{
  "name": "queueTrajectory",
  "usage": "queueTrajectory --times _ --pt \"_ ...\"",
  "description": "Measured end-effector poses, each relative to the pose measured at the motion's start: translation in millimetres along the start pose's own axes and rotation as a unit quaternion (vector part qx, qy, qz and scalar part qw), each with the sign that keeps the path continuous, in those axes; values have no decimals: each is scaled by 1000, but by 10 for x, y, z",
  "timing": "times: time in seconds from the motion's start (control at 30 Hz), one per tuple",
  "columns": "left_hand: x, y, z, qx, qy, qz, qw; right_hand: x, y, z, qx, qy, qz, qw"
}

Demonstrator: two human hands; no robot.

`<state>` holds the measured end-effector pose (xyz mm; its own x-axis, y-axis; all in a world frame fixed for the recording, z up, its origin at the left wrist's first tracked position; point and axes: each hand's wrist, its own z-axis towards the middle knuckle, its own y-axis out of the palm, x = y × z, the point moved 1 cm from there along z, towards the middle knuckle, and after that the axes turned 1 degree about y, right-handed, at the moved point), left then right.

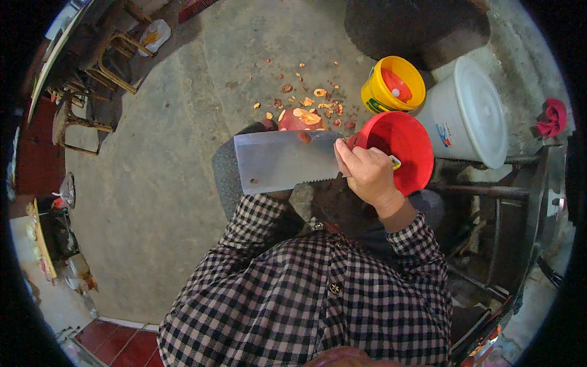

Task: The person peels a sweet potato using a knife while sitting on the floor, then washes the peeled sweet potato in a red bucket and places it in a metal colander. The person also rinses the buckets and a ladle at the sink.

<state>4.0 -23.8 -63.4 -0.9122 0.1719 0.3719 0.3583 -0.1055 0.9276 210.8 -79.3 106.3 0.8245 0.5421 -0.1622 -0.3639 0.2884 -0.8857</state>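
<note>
My right hand (367,172) grips a broad cleaver (289,160) with a wide steel blade, held flat across my lap and pointing left. A reddish-brown scrap clings to the blade near its upper edge. Beyond the blade lies a round reddish thing (293,121) with orange cut patches, partly hidden by it. My left hand is not seen; its checked sleeve runs under the cleaver. Right behind my right hand stands a red plastic bucket (424,147) with a small yellow-edged thing inside. Orange and brown peel scraps (319,92) are scattered on the concrete floor.
Beyond the red bucket stands a yellow bucket (367,94) with a red item inside. A large white lidded tub (479,114) is at the right, near a metal frame (497,229). Wooden stools (87,121) stand at the far left. A large dark round object (412,27) is at the top.
</note>
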Motion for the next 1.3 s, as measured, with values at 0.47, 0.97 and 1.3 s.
queueTrajectory --times 0.47,0.97,1.3 --pt "142 750 -56 78 -146 -10 986 616 192 -200 -100 211 -38 972" --pt "13 489 -91 83 -188 -74 976 214 202 -289 92 303 222 922" --pt "35 680 57 31 -195 -191 962 101 208 -341 120 297 247 915"
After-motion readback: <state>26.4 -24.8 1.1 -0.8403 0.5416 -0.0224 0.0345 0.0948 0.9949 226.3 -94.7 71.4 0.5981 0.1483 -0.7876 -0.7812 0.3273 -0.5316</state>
